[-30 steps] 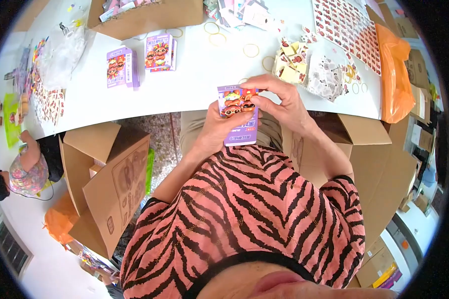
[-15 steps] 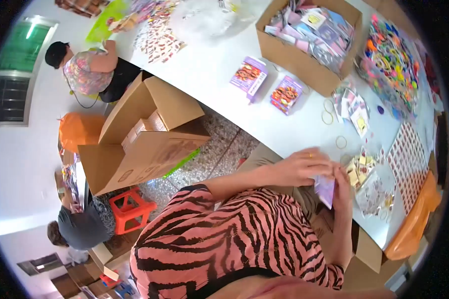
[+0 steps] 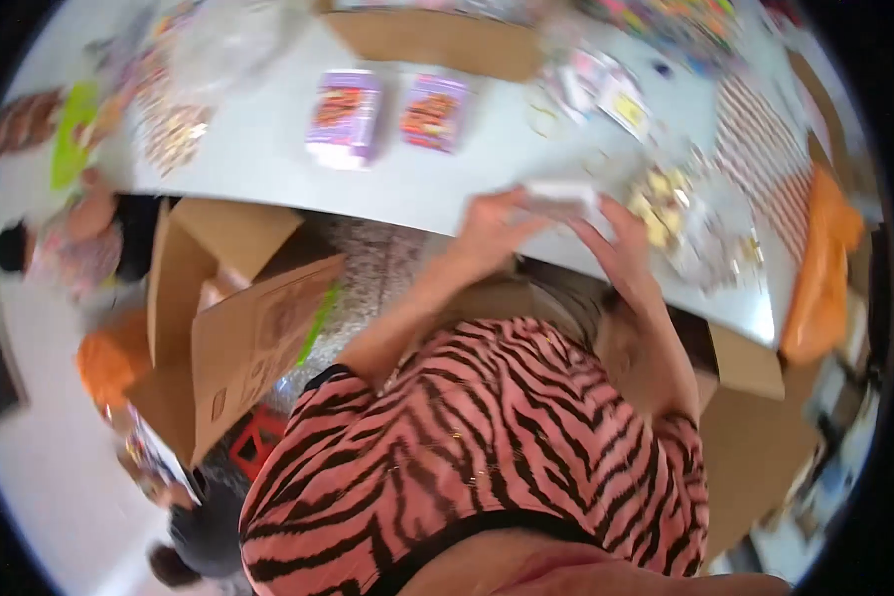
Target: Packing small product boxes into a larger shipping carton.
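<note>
Over the table's near edge, a small pale box (image 3: 563, 193) is held between my two hands, blurred by motion. My left hand (image 3: 492, 230) is closed on its left end. At its right end my right hand (image 3: 621, 243) grips it between thumb and fingers. To the right of my right hand lie cream-coloured small pieces (image 3: 661, 207) beside a clear plastic bag (image 3: 717, 236) with small items. Farther off stand two purple boxes with colourful fronts, one (image 3: 345, 117) to the left and one (image 3: 434, 112) to the right.
A large carton (image 3: 432, 42) stands at the far side of the white table (image 3: 258, 164). Another open carton (image 3: 258, 338) is on the floor to my left. Orange plastic (image 3: 822, 268) hangs at the right edge. One person (image 3: 74, 243) sits at the far left, another (image 3: 209, 531) lower left.
My view has swung, so the table runs more level. Both hands have come up over the table edge. The box, earlier held upright and purple-sided, now lies level with a pale side showing.
</note>
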The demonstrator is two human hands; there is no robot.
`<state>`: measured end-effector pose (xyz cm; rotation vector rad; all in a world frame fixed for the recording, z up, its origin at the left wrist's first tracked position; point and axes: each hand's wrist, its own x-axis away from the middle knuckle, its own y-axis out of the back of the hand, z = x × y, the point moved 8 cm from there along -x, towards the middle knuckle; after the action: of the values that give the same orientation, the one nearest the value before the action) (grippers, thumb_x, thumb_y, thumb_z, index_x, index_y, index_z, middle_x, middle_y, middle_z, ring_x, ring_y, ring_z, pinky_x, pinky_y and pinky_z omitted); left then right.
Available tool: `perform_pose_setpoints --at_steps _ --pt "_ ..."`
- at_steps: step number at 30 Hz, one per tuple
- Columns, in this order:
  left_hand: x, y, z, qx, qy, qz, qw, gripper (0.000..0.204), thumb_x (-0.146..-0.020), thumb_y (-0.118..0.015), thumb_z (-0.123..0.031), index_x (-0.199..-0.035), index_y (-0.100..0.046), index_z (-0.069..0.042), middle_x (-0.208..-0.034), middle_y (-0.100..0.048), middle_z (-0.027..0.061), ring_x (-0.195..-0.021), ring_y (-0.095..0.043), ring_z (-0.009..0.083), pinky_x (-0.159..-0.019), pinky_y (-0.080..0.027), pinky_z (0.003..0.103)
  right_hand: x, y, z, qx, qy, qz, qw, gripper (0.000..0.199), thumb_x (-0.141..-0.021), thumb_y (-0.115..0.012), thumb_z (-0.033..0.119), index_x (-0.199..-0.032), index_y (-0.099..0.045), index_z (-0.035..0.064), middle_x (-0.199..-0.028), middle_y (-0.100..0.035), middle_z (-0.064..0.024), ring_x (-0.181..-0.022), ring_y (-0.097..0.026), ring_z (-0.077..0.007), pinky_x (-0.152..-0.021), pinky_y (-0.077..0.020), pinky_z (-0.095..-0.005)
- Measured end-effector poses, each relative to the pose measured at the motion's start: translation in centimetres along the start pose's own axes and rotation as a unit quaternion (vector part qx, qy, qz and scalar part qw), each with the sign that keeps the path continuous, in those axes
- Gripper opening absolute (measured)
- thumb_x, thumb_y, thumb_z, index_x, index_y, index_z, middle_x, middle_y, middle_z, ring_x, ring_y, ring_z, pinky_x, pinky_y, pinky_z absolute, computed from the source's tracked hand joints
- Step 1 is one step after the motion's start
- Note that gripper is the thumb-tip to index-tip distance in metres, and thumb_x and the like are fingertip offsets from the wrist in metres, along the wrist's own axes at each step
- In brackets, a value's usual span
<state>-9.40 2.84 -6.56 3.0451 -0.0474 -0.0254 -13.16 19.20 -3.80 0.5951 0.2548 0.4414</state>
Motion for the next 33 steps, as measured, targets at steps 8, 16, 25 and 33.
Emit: perform_pose_setpoints --at_steps 8,16,25,33 --pt "-0.8 0.4 3.0 -0.114 0.008 0.010 0.993 0.030 -0.079 -0.070 -0.008 -0.108 -0.063 -0.003 -0.092 -0.069 0.0123 -0.083 -0.067 0.0172 -0.075 -0.051 0.030 -0.4 -2.7 -2.8 -0.031 -0.072 0.062 0.995 0.031 -0.081 -0.067 0.010 -0.110 -0.060 -0.0003 -0.099 -0.066 -0.0151 -0.085 -0.065 -0.0242 -0.073 -0.0522 -0.0336" --pt "-0.3 -0.7 1.8 -0.031 0.067 0.055 0.996 0.034 -0.083 -0.067 -0.009 -0.114 -0.058 -0.001 -0.095 -0.069 0.0131 -0.090 -0.066 0.0186 -0.080 -0.052 0.032 0.9 0.0 0.1 -0.111 0.070 -0.108 0.985 0.043 -0.078 -0.070 -0.001 -0.118 -0.055 0.0025 -0.112 -0.061 -0.0112 -0.097 -0.062 -0.0198 -0.086 -0.0500 -0.0310" --pt "1.5 -1.0 -1.1 0.033 0.045 0.031 0.998 0.059 -0.086 -0.065 -0.011 -0.134 -0.033 0.005 -0.108 -0.064 0.0210 -0.103 -0.062 0.0229 -0.090 -0.048 0.035 1.3 0.5 1.0 -0.202 0.008 -0.023 0.979 0.042 -0.081 -0.066 -0.002 -0.122 -0.054 0.0027 -0.117 -0.060 -0.0090 -0.098 -0.062 -0.0171 -0.085 -0.0517 -0.0308" --pt "2.0 -1.4 -0.4 -0.008 0.009 0.024 1.000 0.054 -0.082 -0.068 -0.008 -0.127 -0.041 0.002 -0.100 -0.067 0.0176 -0.097 -0.065 0.0251 -0.084 -0.051 0.035 2.1 1.4 2.9 -0.159 0.054 -0.040 0.985 0.042 -0.081 -0.066 -0.003 -0.121 -0.056 0.0030 -0.115 -0.061 -0.0094 -0.100 -0.062 -0.0175 -0.086 -0.0516 -0.0309"
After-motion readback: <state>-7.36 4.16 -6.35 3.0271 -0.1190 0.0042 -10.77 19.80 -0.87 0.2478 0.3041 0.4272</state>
